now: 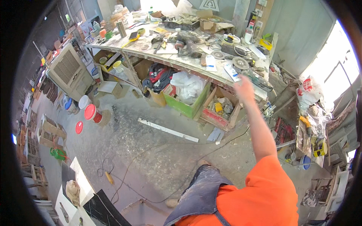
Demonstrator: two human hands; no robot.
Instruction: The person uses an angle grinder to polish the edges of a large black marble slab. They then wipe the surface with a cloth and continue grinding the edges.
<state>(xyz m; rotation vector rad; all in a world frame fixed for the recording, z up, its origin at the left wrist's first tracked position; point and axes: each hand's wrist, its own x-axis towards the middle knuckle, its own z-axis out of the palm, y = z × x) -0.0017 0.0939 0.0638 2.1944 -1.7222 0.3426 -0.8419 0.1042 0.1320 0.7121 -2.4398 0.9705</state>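
Note:
My right arm stretches out over the near edge of a cluttered workbench [166, 56]. My right hand [245, 90] is at the near end of a white tube [231, 72] with blue markings. Its fingers are blurred, so whether they grip the tube or only touch it is unclear. Left of the tube lies another white tube or packet [210, 63]. A round grinding disc [240, 63] sits just beyond my hand, and a dark angle grinder [258, 81] lies to its right. My left hand is out of view.
Under the bench stand a green box [190, 107] with plastic bags and a red-fronted wooden box [215, 118]. A white strip [167, 130] and a cable [222, 147] lie on the floor. Left are a red-lidded bucket [92, 113] and an air cooler [69, 71].

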